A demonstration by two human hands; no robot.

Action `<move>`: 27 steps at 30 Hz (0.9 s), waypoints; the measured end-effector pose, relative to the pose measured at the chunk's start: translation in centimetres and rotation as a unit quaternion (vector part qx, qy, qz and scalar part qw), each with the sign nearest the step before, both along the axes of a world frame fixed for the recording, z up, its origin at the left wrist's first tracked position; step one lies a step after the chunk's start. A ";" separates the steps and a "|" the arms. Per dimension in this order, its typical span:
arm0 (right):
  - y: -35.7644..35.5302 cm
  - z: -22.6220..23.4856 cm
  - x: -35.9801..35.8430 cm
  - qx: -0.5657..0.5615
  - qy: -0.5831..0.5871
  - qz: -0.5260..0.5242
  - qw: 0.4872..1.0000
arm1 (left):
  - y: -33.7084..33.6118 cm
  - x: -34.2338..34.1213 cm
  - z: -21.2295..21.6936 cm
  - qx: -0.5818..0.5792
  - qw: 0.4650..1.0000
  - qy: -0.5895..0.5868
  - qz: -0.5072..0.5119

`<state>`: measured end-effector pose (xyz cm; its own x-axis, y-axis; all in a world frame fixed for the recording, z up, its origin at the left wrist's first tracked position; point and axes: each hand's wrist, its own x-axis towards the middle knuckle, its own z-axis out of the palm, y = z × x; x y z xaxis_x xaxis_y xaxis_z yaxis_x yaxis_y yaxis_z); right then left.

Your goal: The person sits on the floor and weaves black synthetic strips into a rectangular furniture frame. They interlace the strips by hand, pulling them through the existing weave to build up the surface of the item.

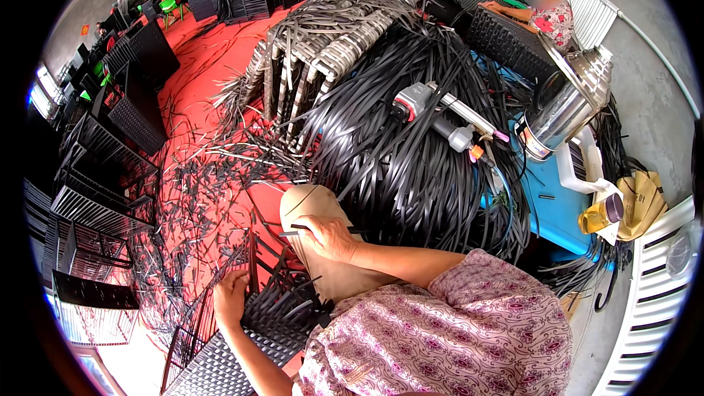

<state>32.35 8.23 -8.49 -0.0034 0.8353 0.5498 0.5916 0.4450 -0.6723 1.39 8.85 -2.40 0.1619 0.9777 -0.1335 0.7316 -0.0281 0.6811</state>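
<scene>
1. Along the far left, dark woven furniture pieces (139, 114) stand in a crowded row, with a green chair (169, 6) farther back.
2. Next comes a red floor covering (192, 73), littered with cut black scraps (180, 202) (thickest toward the near side).
3. At lower left, the left hand (231, 297) is by the upper end of a black woven panel (282, 323), which lies beside the lap; its fingers are bent, but I cannot tell whether they grip anything.
4. Over the khaki-clad knee (304, 202), the right hand (328, 238) pinches a thin black strip (293, 233).
5. Beyond the knee, grey-brown woven frames (337, 55) stand under loose strips.
6. Beside them spreads a great heap of glossy black strips (367, 169), a grey-and-red tool (418, 99) lying on it.
7. To the right are a blue table (554, 176), a silver canister (565, 117), a tan bag (638, 202) and the grey wall (653, 59); a co-worker (554, 23) sits behind.
</scene>
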 end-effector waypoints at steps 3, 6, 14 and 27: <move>0.0 -0.1 0.1 -0.002 -0.003 -0.002 1.000 | 0.1 0.0 -0.3 -0.005 1.000 -0.006 -0.002; 0.0 -0.2 0.3 -0.005 -0.009 -0.008 1.000 | 0.3 0.1 -0.3 0.004 1.000 0.000 -0.004; 0.5 -0.6 -0.6 0.000 -0.022 0.006 1.000 | -0.3 -0.5 0.1 0.032 0.999 0.014 -0.009; 0.3 -0.9 1.4 -0.159 0.196 0.059 0.966 | 1.9 -1.8 -2.1 -0.112 0.991 -0.073 -0.018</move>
<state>33.79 8.50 -9.43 0.0464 0.9689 0.2432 0.2214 0.2275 -0.9483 -0.42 10.71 -4.46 0.2303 0.9190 -0.3199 0.6259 0.1119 0.7718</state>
